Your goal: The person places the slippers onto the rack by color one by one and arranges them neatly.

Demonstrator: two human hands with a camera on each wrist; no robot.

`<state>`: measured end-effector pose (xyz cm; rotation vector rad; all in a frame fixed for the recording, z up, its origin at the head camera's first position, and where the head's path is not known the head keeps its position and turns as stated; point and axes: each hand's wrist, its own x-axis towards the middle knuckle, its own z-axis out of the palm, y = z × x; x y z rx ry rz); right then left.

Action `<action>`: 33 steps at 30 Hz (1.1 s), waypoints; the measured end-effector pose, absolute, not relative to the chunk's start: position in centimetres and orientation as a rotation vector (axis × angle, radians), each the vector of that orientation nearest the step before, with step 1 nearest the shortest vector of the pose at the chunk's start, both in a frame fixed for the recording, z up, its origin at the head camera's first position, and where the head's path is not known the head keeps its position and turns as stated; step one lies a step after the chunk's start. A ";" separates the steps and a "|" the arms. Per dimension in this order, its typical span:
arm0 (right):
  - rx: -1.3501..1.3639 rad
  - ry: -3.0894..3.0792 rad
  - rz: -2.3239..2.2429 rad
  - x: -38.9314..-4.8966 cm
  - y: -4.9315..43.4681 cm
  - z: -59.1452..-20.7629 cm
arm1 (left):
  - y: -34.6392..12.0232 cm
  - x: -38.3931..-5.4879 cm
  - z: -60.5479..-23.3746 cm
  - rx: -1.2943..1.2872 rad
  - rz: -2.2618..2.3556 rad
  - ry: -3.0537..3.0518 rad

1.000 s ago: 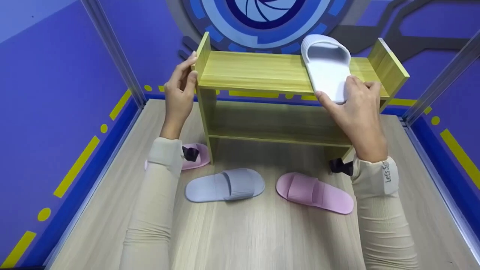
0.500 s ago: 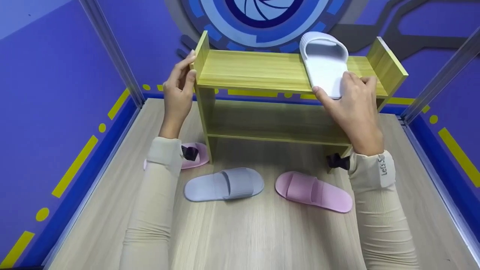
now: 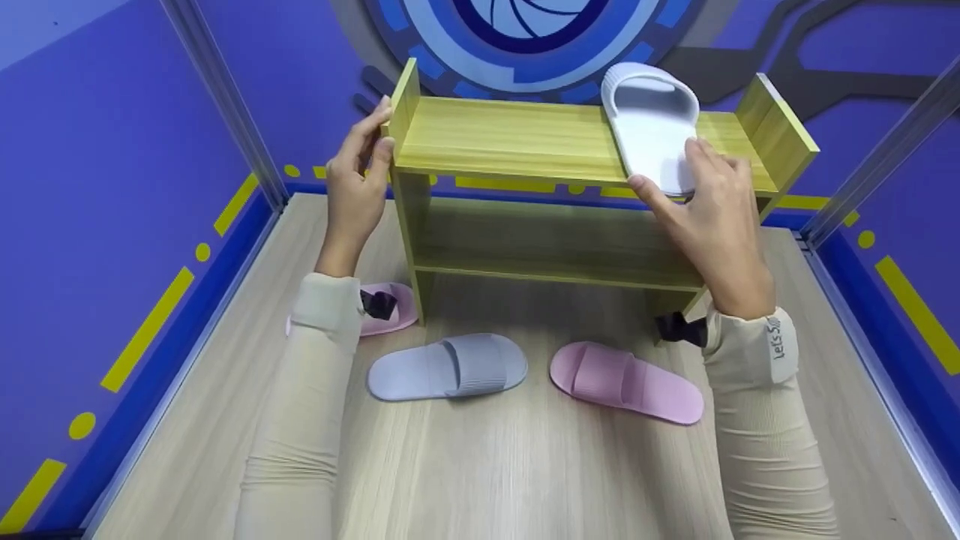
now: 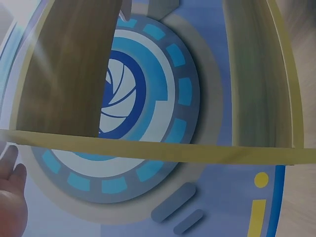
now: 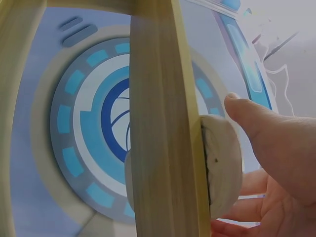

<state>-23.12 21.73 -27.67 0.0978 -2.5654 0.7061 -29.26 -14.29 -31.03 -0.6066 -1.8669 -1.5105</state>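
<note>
White slipper [image 3: 652, 150] sits on the top shelf [image 3: 517, 139] of a two-tier wooden rack [image 3: 401, 202], toward the right end. Strap end points to the back wall [image 3: 150, 150], heel pokes out past the front edge of the shelf. It's apart from the right end board [image 3: 776, 131].

Right hand [image 3: 720, 217] is at the heel, thumb on one side, fingers on the other, spread rather than pinching. Right wrist view shows a thin gap between thumb and slipper; fingers run up to the other side.

Left hand [image 3: 356, 191] is at the left end board [image 3: 405, 109], thumb and fingers spread apart, fingertips by its front edge. Can't tell how firmly they touch, if at all.

Lower shelf [image 3: 555, 244] runs beneath. On the floor [image 3: 517, 480] in front: grey slipper [image 3: 450, 366] and pink slipper [image 3: 626, 381], strap ends facing each other, not touching. Another pink one [image 3: 406, 304] lies by the rack's left foot, partly hidden by the left cuff [image 3: 326, 304]. Black clip on each cuff.
</note>
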 end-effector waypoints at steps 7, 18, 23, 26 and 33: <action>0.121 -2.537 0.733 -22.7 22.4 -27.1 | -14.6 -29.4 -31.6 -0.594 -1.381 -1.968; 0.276 -2.286 0.767 -22.4 24.8 -27.0 | -15.2 -27.4 -33.3 -0.699 -1.163 -2.100; 0.358 -2.183 0.740 -22.6 26.4 -27.1 | -16.1 -26.4 -35.5 -0.730 -1.124 -2.163; 0.368 -2.171 0.728 -22.7 27.6 -27.0 | -16.6 -26.0 -37.0 -0.738 -1.124 -2.197; 0.404 -2.104 0.694 -22.3 30.0 -26.9 | -18.0 -24.9 -40.4 -0.761 -1.119 -2.269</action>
